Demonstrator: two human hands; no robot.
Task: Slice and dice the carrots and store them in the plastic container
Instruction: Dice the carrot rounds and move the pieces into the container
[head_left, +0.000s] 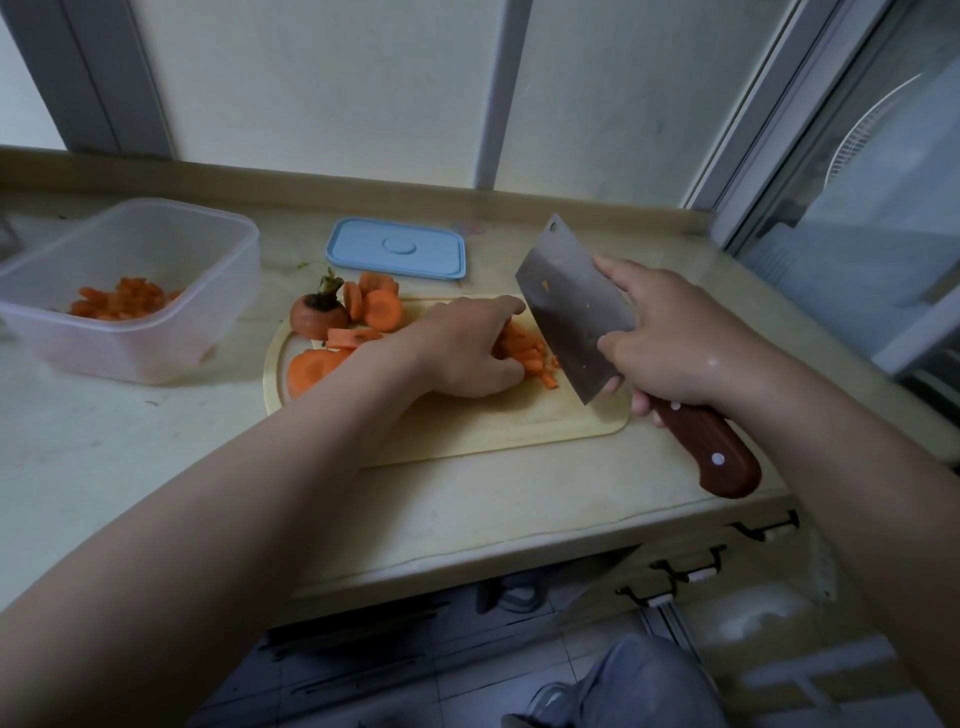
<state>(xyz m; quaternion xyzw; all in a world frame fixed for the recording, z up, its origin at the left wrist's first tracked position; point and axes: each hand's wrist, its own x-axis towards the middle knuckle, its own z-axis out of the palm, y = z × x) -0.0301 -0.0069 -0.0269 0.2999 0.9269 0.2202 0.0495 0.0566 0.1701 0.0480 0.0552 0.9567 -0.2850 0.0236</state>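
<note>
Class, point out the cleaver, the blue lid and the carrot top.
cleaver (567, 310): head view, flat of the blade.
blue lid (398, 245): head view, centre disc.
carrot top (318, 318): head view, orange stub.

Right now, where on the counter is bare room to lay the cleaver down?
Bare counter lies between the cutting board's near edge and the counter's front edge, and left of the board, in front of the plastic container. The board's near strip is also bare. Crowded: the board's far-left corner, with carrot slices and the carrot top.
</note>
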